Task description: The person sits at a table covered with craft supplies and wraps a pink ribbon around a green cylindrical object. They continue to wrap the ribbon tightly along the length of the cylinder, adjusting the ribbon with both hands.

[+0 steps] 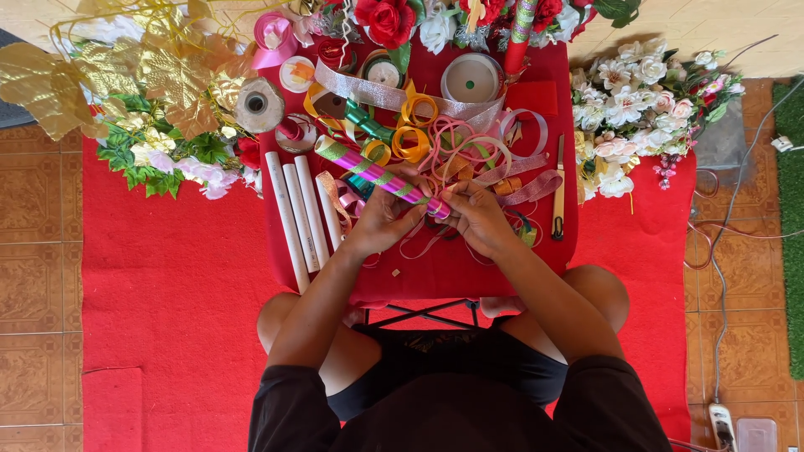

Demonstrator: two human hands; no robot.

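A tube wrapped in pink, green and gold ribbon [373, 173] lies slanted across a small red-covered table [452, 272]. My left hand [387, 219] grips its near end from below. My right hand [477, 216] meets it there, fingers pinched on the ribbon at the tube's tip [437, 208]. Loose pink ribbon loops [469, 151] lie just beyond both hands.
Three bare white tubes [300, 213] lie left of my hands. Ribbon rolls [469, 79], a twine spool [259, 105] and orange ribbon coils [412, 125] crowd the table's far half. A cutter [559, 197] lies on the right. Artificial flowers [628, 109] and gold leaves [159, 75] flank the table on a red carpet [167, 276].
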